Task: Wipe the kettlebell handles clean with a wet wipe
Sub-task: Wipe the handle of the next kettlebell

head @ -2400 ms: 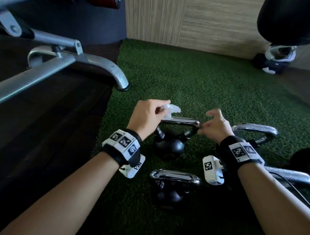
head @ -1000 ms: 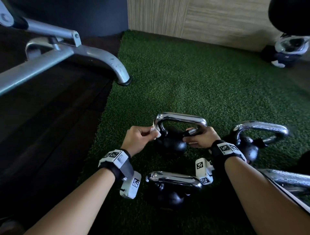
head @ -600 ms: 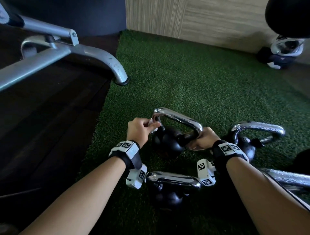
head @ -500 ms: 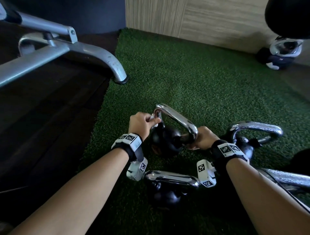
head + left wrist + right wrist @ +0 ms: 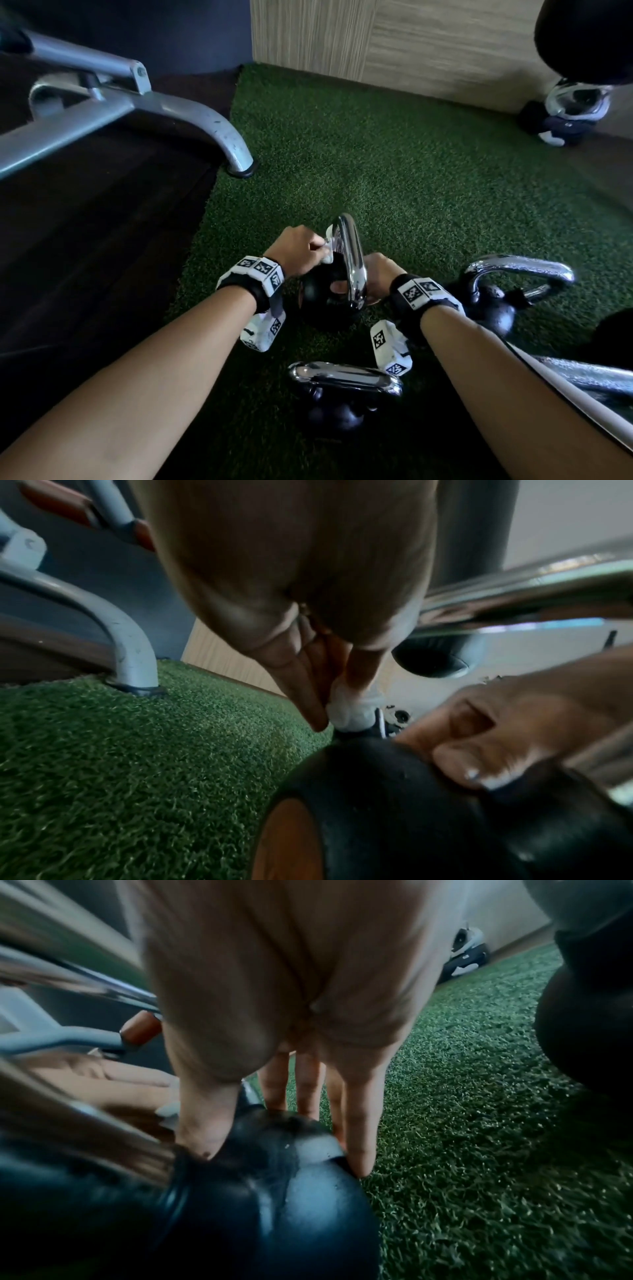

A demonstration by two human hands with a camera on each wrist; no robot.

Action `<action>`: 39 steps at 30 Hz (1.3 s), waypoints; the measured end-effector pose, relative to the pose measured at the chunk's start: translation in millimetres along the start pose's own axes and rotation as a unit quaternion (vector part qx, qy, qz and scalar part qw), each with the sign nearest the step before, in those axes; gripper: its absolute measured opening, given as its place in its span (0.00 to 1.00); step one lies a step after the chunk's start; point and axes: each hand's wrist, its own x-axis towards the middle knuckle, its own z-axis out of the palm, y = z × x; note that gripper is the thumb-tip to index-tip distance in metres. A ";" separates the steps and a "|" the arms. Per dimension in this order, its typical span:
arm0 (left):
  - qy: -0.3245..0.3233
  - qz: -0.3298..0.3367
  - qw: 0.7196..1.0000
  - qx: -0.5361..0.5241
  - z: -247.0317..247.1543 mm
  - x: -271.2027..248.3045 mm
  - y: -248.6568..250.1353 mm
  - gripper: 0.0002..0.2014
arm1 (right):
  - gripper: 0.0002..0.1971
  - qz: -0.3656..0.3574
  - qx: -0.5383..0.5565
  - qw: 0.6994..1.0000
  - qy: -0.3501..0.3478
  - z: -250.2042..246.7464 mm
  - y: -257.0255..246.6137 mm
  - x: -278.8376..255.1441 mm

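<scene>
A black kettlebell [image 5: 320,303] with a chrome handle [image 5: 350,260] stands on the green turf, its handle turned edge-on to me. My left hand [image 5: 308,251] pinches a bunched white wet wipe [image 5: 327,253] against the far leg of that handle; in the left wrist view the wet wipe [image 5: 352,710] sits where the leg meets the ball [image 5: 411,818]. My right hand [image 5: 375,270] grips the near end of the handle. In the right wrist view its thumb [image 5: 202,1118] and fingers [image 5: 356,1137] straddle the top of the ball [image 5: 274,1191].
A second kettlebell [image 5: 342,377] stands close in front of me, a third [image 5: 513,270] to the right, and another chrome handle [image 5: 582,377] at the lower right. A grey bench leg [image 5: 226,137] rests on the turf's left edge beside dark flooring. A shoe [image 5: 575,109] lies far right.
The kettlebell has turned on the turf, so its handle went from side-on to edge-on. My left hand slid the wipe down from the top bar to the handle's leg; my right hand took hold.
</scene>
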 end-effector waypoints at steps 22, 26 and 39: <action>0.073 0.017 0.940 -0.334 -14.3 -7.3 10.1 0.18 | 0.21 -0.002 0.056 0.998 0.021 1.8 1.9 -4.0; 0.061 0.017 0.961 -0.268 -28.9 -13.3 16.2 0.29 | 0.21 -0.006 0.061 0.998 0.032 -0.3 0.2 -7.3; -0.066 -0.060 0.924 -0.371 -27.7 -41.3 23.6 0.11 | 0.17 0.022 0.085 0.996 0.024 4.7 -1.4 -0.4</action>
